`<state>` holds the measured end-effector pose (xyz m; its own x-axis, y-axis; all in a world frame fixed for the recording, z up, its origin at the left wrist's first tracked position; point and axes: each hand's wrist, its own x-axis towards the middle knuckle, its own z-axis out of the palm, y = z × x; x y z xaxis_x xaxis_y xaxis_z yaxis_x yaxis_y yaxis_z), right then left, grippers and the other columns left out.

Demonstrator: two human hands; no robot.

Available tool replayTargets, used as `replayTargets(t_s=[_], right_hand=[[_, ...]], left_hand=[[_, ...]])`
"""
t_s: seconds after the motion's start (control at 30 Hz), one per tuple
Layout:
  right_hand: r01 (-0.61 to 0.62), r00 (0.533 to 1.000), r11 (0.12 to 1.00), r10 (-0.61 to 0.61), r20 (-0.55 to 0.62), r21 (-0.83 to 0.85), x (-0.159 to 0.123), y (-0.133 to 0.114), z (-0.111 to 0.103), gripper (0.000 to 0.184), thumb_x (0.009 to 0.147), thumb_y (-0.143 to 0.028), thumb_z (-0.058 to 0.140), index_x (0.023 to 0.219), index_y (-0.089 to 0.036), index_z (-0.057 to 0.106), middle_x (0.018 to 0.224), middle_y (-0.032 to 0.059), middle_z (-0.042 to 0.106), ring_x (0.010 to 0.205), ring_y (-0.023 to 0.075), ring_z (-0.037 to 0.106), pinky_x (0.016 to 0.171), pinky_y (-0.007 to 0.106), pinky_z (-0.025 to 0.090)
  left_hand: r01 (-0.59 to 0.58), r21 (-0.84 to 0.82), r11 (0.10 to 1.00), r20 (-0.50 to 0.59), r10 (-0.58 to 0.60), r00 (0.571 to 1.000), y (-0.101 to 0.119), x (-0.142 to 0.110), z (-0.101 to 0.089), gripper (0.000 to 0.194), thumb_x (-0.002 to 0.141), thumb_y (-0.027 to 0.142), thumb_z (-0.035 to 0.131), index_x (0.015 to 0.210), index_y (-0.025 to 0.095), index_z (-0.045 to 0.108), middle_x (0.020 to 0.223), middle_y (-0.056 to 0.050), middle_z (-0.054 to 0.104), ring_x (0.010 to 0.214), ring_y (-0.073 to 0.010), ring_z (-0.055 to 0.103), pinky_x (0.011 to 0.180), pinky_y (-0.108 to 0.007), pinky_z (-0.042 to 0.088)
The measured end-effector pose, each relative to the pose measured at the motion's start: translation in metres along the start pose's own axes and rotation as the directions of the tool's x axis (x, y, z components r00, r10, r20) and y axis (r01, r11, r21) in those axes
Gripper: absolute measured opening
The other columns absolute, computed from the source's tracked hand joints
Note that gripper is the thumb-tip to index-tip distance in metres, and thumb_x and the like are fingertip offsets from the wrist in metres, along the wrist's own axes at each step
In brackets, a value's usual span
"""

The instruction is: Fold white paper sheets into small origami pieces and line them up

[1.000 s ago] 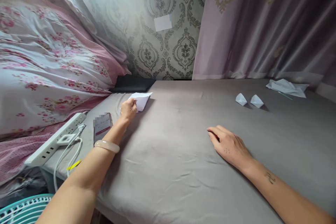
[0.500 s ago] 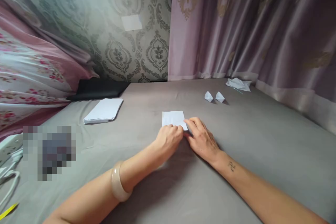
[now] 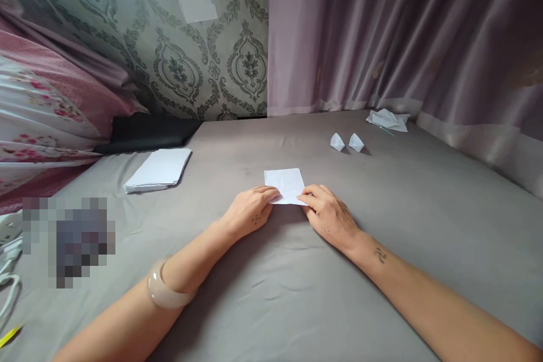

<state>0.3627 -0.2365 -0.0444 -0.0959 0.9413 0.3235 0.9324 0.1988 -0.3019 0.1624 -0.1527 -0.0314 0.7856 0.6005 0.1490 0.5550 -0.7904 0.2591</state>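
Note:
A small white sheet of paper (image 3: 285, 182), close to square, lies on the grey bed sheet (image 3: 271, 305) in front of me. My left hand (image 3: 253, 209) grips its near left corner, fingers on top and the thumb hidden beneath. At the near right corner, my right hand (image 3: 328, 215) pinches the paper between thumb and fingers. Whether the paper has one layer or several folded ones, I cannot tell. Beyond it to the right stand two small folded paper shapes (image 3: 337, 142), side by side and apart from my hands.
A stack of white paper (image 3: 159, 169) lies to the left, with a black flat item (image 3: 148, 133) behind it. Crumpled white paper (image 3: 388, 119) rests at the far right by the curtain (image 3: 339, 39). A power strip (image 3: 9, 229) and a yellow object (image 3: 9, 336) sit at the left edge.
My left hand has moved left along the paper's near edge, from the right side to the left corner. The right hand stays at the right corner. The view has tilted slightly down.

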Motion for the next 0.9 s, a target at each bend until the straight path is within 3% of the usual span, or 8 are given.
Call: replayTargets(t_s=[0.1, 0.23, 0.37, 0.57, 0.73, 0.83, 0.9], right_hand=[[0.037, 0.999, 0.998, -0.035, -0.034, 0.060, 0.004, 0.008, 0.001, 0.037, 0.083, -0.006, 0.048, 0.108, -0.025, 0.069, 0.114, 0.0041, 0.066, 0.104, 0.0204, 0.056, 0.088, 0.034, 0.049], [0.101, 0.995, 0.985, -0.098, -0.029, 0.138, 0.008, 0.019, 0.005, 0.051, 0.082, -0.009, 0.050, 0.132, -0.019, 0.054, 0.135, 0.0074, 0.057, 0.126, 0.0217, 0.049, 0.106, 0.040, 0.042], [0.152, 0.986, 0.984, -0.158, 0.053, 0.094, 0.005, 0.024, 0.006, 0.044, 0.084, -0.009, 0.046, 0.126, -0.017, 0.059, 0.134, 0.0103, 0.058, 0.127, 0.0219, 0.051, 0.109, 0.043, 0.039], [0.255, 0.954, 0.967, -0.247, 0.173, -0.028, -0.007, 0.013, -0.014, 0.050, 0.080, 0.000, 0.041, 0.124, -0.017, 0.058, 0.134, 0.0093, 0.058, 0.126, 0.0207, 0.050, 0.112, 0.047, 0.031], [0.308, 0.925, 0.951, -0.301, 0.233, 0.007, -0.015, -0.002, -0.033, 0.048, 0.077, 0.004, 0.040, 0.109, -0.021, 0.064, 0.118, 0.0074, 0.065, 0.111, 0.0201, 0.058, 0.105, 0.044, 0.038], [0.291, 0.926, 0.955, -0.297, 0.233, 0.058, -0.016, -0.005, -0.037, 0.040, 0.080, 0.002, 0.042, 0.102, -0.022, 0.065, 0.111, 0.0071, 0.066, 0.105, 0.0212, 0.059, 0.097, 0.042, 0.043], [0.237, 0.936, 0.967, -0.253, 0.244, 0.090, -0.014, -0.003, -0.037, 0.031, 0.085, -0.003, 0.044, 0.100, -0.020, 0.065, 0.110, 0.0073, 0.066, 0.102, 0.0219, 0.059, 0.091, 0.040, 0.046]], left_hand=[[-0.027, -0.059, 0.998, 0.001, 0.027, 1.000, -0.011, 0.002, 0.001, 0.051, 0.077, 0.006, 0.038, 0.119, 0.022, 0.061, 0.130, -0.004, 0.061, 0.120, -0.0190, 0.056, 0.101, -0.031, 0.046], [-0.044, -0.159, 0.986, -0.029, 0.039, 0.999, -0.016, 0.003, 0.003, 0.055, 0.073, 0.004, 0.037, 0.119, 0.020, 0.063, 0.130, -0.004, 0.062, 0.121, -0.0186, 0.056, 0.105, -0.032, 0.044], [-0.031, -0.258, 0.966, -0.043, 0.020, 0.999, -0.016, 0.002, 0.006, 0.056, 0.072, 0.005, 0.037, 0.119, 0.020, 0.064, 0.128, -0.003, 0.063, 0.123, -0.0181, 0.055, 0.107, -0.033, 0.042], [-0.095, -0.212, 0.973, 0.002, 0.098, 0.995, -0.015, -0.011, 0.008, 0.058, 0.073, 0.004, 0.036, 0.122, 0.020, 0.062, 0.130, -0.004, 0.062, 0.126, -0.0178, 0.053, 0.110, -0.035, 0.039], [-0.142, -0.181, 0.973, 0.025, 0.149, 0.988, -0.009, -0.032, 0.007, 0.060, 0.074, 0.004, 0.038, 0.126, 0.025, 0.058, 0.133, -0.002, 0.060, 0.126, -0.0185, 0.053, 0.111, -0.037, 0.037], [-0.119, -0.203, 0.972, 0.006, 0.123, 0.992, 0.001, -0.037, 0.001, 0.048, 0.079, 0.007, 0.041, 0.121, 0.022, 0.061, 0.130, -0.005, 0.061, 0.122, -0.0211, 0.054, 0.104, -0.037, 0.044], [-0.089, -0.237, 0.967, -0.012, 0.089, 0.996, 0.007, -0.035, -0.004, 0.035, 0.085, 0.012, 0.042, 0.111, 0.019, 0.064, 0.120, -0.008, 0.064, 0.108, -0.0210, 0.059, 0.093, -0.035, 0.049]])
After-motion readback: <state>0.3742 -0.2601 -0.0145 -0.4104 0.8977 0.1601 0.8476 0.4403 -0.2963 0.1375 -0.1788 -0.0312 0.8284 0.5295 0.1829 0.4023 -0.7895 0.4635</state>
